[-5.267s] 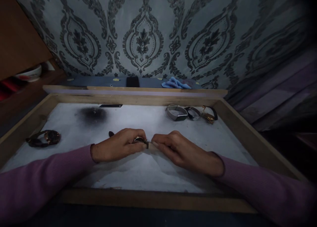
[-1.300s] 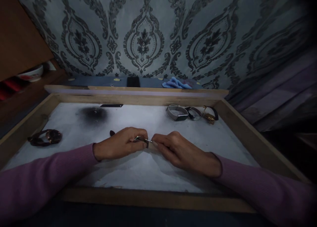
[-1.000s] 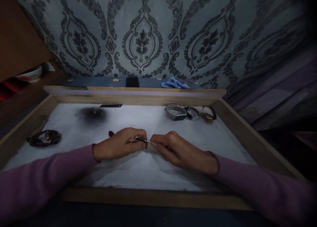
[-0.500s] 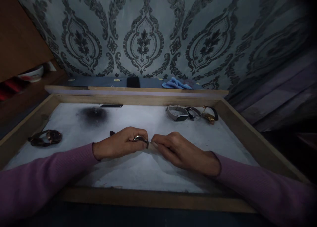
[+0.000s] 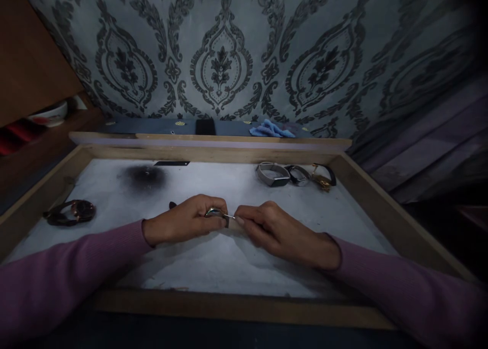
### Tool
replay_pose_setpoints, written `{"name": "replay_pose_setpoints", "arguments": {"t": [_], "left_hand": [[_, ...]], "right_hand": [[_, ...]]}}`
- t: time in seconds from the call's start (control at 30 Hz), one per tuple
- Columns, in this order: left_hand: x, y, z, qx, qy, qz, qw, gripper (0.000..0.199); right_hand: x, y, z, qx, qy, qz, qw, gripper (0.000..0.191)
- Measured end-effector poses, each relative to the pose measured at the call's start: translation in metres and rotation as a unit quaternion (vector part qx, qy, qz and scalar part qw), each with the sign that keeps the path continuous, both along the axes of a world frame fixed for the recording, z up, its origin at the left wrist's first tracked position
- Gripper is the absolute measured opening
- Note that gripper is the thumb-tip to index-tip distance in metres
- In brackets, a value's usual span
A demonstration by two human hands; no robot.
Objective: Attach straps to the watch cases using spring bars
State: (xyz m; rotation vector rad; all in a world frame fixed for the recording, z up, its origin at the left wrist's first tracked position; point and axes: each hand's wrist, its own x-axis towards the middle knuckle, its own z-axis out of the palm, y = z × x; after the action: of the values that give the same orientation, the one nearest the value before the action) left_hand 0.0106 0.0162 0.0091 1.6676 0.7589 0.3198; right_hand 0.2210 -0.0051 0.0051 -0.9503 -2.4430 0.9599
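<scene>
My left hand (image 5: 188, 218) is closed around a wristwatch (image 5: 215, 213) near the middle of the tray. Part of its round, shiny case shows between thumb and fingers, and a dark strap end (image 5: 173, 204) sticks out behind the hand. My right hand (image 5: 272, 229) pinches a thin metal tool (image 5: 230, 216), whose tip meets the watch's right edge by the strap. Most of the tool is hidden in my fingers, so its exact kind cannot be made out.
A shallow wooden tray (image 5: 244, 308) with a white bottom surrounds the work. At left lies a dark watch (image 5: 82, 210); at back right are a grey-banded watch (image 5: 272, 175), a dark watch (image 5: 298, 175) and a gold one (image 5: 323, 179). Behind the rim rests a blue cloth (image 5: 271, 129).
My right hand has shifted very slightly right, and a little more of the thin tool shows between the hands. My left hand keeps its hold on the watch.
</scene>
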Motion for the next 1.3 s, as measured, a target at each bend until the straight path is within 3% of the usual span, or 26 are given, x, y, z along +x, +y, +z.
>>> {"name": "replay_pose_setpoints", "arguments": {"t": [0.7,1.3], "left_hand": [[0.0003,-0.0001,0.0014,-0.016,-0.003,-0.005,1.0,0.015],[-0.0004,0.0008,0.0006,-0.017,-0.001,-0.009,1.0,0.016]], "right_hand": [[0.0002,0.0008,0.0001,-0.029,0.009,0.0,1.0,0.028],[0.003,0.0033,0.0006,-0.104,0.023,0.003,0.994,0.036]]}}
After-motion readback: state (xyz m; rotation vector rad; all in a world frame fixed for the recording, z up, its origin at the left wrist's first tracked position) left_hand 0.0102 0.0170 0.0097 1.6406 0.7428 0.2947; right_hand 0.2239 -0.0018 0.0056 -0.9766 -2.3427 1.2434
